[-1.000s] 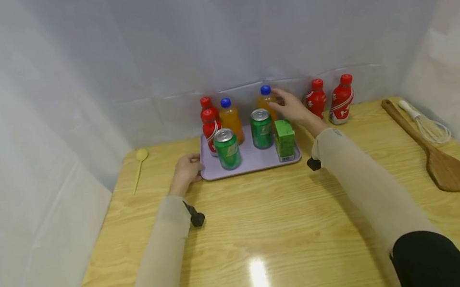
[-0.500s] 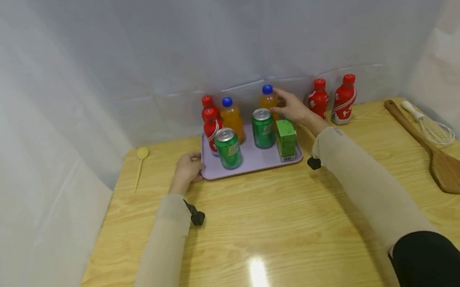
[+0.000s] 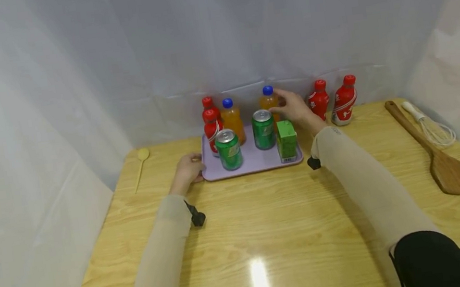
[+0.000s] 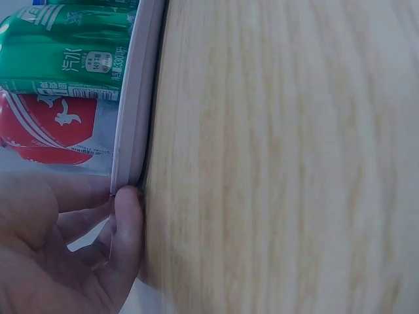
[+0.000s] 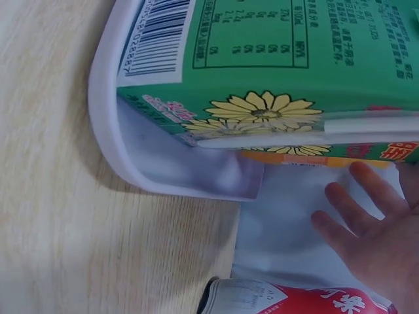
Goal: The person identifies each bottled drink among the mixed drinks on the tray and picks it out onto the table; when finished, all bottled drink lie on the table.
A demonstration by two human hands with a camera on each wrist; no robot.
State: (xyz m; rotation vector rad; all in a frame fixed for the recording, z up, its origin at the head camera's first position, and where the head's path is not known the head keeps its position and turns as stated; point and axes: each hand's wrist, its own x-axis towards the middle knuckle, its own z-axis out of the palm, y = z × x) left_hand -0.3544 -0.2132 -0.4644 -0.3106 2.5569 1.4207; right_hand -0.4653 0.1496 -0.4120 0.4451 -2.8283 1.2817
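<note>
On the table's far side lies a purple tray [image 3: 251, 161] loaded with drinks. My left hand [image 3: 187, 170] pinches its left edge; the left wrist view shows thumb and fingers at the tray's rim [image 4: 133, 124]. At the back right, my right hand [image 3: 296, 108] grips an orange drink bottle [image 3: 266, 102] with a blue cap, thumb and forefinger at its upper part. A green can [image 3: 264, 131] partly hides that bottle. A green drink carton [image 3: 287, 142] stands at the front right corner. Another green can [image 3: 229, 152], a second orange bottle [image 3: 233, 121] and two red bottles [image 3: 213, 130] stand leftward.
Right of the tray stand two more red bottles [image 3: 344, 101], one close behind my right wrist. A wooden spatula [image 3: 451, 170] and a whisk [image 3: 433, 129] lie far right, a yellow spoon [image 3: 142, 156] far left. A white sheet [image 3: 206, 30] hangs close behind the tray.
The view shifts very slightly. Both hands and the drinks keep their places on and around the tray.
</note>
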